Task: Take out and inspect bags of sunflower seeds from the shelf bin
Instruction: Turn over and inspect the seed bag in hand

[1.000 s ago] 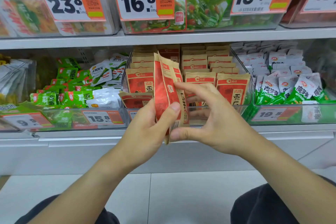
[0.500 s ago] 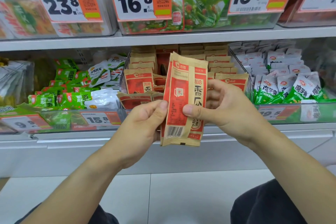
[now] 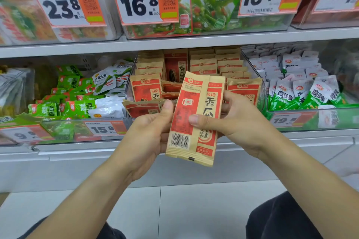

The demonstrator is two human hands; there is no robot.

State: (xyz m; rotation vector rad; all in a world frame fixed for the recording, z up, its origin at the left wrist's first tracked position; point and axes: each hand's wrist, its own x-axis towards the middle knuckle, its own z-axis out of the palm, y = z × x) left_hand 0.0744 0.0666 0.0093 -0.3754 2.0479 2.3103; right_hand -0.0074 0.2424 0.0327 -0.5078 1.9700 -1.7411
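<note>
A tan and red bag of sunflower seeds (image 3: 196,118) is held upright in front of the shelf, its back with barcode and seam facing me. My left hand (image 3: 147,134) grips its left edge, thumb on the front face. My right hand (image 3: 233,120) pinches its right side, thumb across the middle. Behind it stands the clear shelf bin (image 3: 129,83) filled with several rows of the same bags (image 3: 145,87).
Left of the bin lie green and white snack packs (image 3: 77,103); right of it a bin of white and green packs (image 3: 303,93). Price tags (image 3: 104,128) line the shelf front. An upper shelf (image 3: 174,43) carries more bins. My dark trousers (image 3: 291,219) show below.
The bag was edge-on to me a second ago; both hands turned it so its back faces me, and brought it slightly lower and closer.
</note>
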